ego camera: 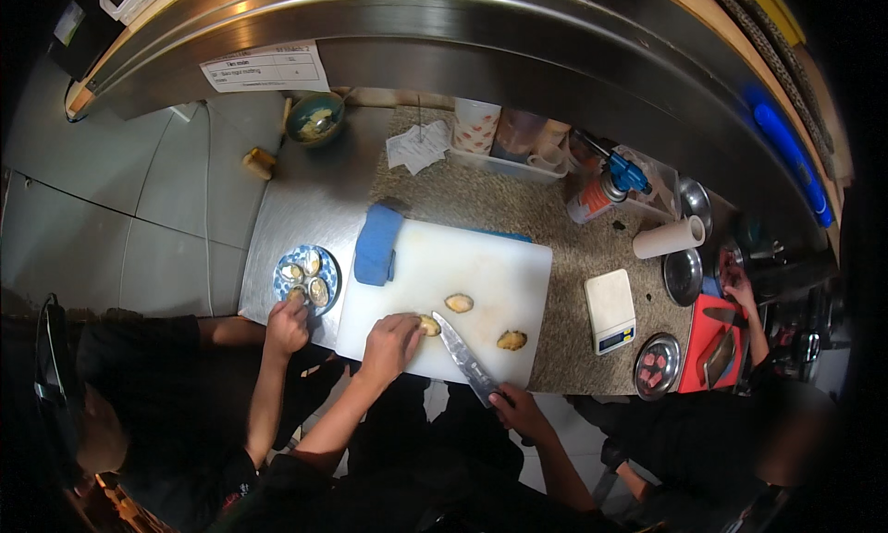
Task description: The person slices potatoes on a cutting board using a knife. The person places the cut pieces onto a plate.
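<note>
On a white cutting board (416,255), my left hand (390,345) rests its fingers on an abalone (429,325) near the front edge. My right hand (517,409) grips the handle of a kitchen knife (465,352), whose blade lies slantwise over the board with its tip beside that abalone. One more abalone (458,302) sits just above the knife tip, and another, darker one (512,340) is to the right. A folded blue cloth (377,245) covers the board's upper left corner. Left of the board, a blue-and-white plate (283,259) holds several abalone in shells.
A co-worker's hand (287,327) touches the plate. Right of the board are a digital scale (609,307), a metal dish with meat pieces (658,366), and a red board (696,332) by another person's hand (742,290). A blow torch (607,186) and containers stand behind.
</note>
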### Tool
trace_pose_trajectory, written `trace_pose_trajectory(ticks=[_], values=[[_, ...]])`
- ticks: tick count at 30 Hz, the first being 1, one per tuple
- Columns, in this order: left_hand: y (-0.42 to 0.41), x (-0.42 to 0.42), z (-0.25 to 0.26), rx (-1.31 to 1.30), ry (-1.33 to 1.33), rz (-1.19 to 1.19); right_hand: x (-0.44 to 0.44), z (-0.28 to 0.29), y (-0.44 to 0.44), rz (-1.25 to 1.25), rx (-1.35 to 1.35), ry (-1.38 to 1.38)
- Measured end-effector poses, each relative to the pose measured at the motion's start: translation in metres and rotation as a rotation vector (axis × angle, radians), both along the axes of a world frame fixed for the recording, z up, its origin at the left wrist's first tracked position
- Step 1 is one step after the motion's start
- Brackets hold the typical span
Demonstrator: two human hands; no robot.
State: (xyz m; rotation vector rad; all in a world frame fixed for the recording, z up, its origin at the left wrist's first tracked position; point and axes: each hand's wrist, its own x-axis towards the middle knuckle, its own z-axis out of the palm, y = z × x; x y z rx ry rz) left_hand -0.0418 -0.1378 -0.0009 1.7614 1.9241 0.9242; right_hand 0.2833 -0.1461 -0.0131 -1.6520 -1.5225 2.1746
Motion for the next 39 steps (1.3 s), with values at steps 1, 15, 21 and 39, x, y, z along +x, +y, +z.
trace_pose_trajectory(ticks=[1,15,21,39], values=[[0.0,0.005,0.005,-0.004,-0.028,0.051,-0.001,0.001,0.002,-0.004,-0.006,0.007],[-0.002,0.019,-0.009,-0.081,-0.14,0.167,-0.009,0.019,0.029,0.118,-0.032,0.049],[-0.007,0.02,-0.016,-0.045,-0.171,0.209,-0.003,0.008,0.034,0.204,0.027,0.075],[-0.02,-0.013,-0.007,0.04,-0.15,0.402,-0.063,0.056,0.112,0.499,0.038,0.01]])
